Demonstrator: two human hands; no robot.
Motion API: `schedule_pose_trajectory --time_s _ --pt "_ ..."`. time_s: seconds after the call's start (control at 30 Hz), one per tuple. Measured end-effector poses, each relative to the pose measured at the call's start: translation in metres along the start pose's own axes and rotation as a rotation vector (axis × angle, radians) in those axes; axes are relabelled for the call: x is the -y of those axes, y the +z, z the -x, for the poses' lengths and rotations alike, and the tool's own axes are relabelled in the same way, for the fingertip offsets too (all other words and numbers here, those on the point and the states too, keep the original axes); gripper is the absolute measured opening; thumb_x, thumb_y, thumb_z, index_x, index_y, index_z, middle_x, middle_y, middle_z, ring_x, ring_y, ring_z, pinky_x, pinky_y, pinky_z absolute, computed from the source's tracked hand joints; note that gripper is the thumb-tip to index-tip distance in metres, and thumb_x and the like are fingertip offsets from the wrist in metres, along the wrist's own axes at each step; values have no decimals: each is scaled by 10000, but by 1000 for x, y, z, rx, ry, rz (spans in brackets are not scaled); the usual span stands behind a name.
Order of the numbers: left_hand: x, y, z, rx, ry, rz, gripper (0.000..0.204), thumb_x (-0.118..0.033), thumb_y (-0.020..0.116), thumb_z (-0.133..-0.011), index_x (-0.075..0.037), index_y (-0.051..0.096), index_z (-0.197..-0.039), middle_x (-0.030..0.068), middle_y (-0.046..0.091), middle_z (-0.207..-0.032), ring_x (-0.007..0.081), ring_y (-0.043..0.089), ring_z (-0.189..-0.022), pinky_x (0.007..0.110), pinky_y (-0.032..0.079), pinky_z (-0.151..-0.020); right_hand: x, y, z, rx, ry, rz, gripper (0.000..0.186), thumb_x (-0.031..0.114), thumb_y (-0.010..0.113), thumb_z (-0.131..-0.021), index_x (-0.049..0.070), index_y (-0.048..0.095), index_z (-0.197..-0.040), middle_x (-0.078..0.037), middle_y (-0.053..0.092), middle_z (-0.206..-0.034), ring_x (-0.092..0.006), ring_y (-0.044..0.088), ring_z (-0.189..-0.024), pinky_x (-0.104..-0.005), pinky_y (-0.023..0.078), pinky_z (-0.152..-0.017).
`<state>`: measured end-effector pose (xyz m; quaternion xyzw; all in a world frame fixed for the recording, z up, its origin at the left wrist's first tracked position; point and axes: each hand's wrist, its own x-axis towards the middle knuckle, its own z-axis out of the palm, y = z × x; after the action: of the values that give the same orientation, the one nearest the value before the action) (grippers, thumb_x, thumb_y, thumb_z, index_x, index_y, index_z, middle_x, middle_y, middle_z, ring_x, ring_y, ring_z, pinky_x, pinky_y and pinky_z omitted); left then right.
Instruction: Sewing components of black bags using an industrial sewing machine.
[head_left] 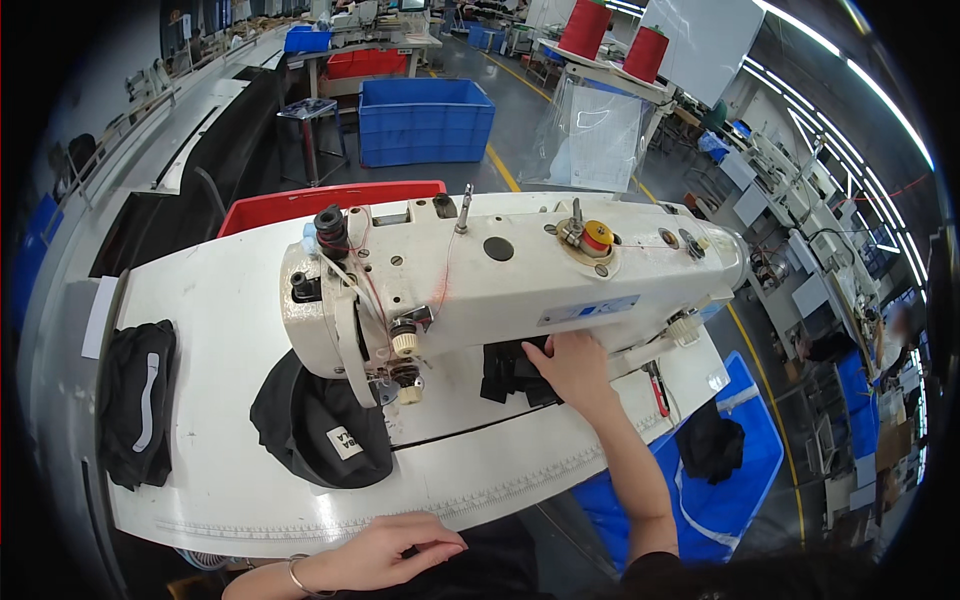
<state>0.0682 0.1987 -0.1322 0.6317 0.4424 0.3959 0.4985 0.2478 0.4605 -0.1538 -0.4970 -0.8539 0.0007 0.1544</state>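
Note:
My right hand reaches under the arm of a white sewing machine, its thumb and fingertips gripping dark fabric pieces that lie in a small pile. The machine's arm partly covers that pile. A black cloth item with a pale label, perhaps a cap, sits at the needle end, its edge by the presser foot. Over the table's front edge, my left hand is empty, fingers loosely stretched out, a bracelet on the wrist. At the table's far left lies folded black cloth with a white curved strip.
Thread snips with a red handle lie right of my right hand. Below them hangs a blue sheet with a black cloth piece on it. Behind the machine stand a red bin, a blue crate and red thread cones.

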Motion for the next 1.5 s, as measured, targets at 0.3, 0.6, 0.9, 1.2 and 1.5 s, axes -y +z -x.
schedule_pose_trajectory --time_s 0.3,0.6,0.9,1.2,1.5 --pt "3 7 -1 -1 -21 -24 135 -98 612 -887 -6 659 -975 78 631 -817 166 585 -671 263 455 -585 3 -9 2 135 68 -147 432 441 650 -799 10 641 -799 -145 626 -803 -313 612 -803 -415 476 -747" --pt "9 8 -1 -16 -12 -14 137 -103 605 -892 -10 664 -974 74 637 -810 156 585 -664 261 450 -569 -5 -11 15 181 -105 -128 531 460 640 -789 -2 637 -1051 -142 611 -915 -323 618 -844 -391 492 -762" --pt "7 8 -13 23 -7 -23 163 -118 571 -918 3 657 -985 75 641 -811 159 600 -691 270 481 -615 -13 -14 16 -55 -233 -237 326 254 613 -854 -35 623 -1006 -161 594 -848 -348 608 -756 -426 485 -696" --pt "-1 7 -59 -203 -298 1128 479 -348 370 -1004 58 456 -1243 111 580 -1189 148 536 -1095 252 446 -927 50 -46 101 -364 -869 -201 425 93 635 -700 -49 620 -1100 -40 537 -743 -157 534 -576 -267 451 -504" --pt "7 22 -7 -12 -282 850 333 -148 408 -998 59 482 -1248 165 613 -1143 224 595 -1073 330 459 -951 56 -30 139 873 409 -1658 402 299 474 -974 -30 524 -1200 -104 611 -1079 -183 606 -918 -295 487 -743"
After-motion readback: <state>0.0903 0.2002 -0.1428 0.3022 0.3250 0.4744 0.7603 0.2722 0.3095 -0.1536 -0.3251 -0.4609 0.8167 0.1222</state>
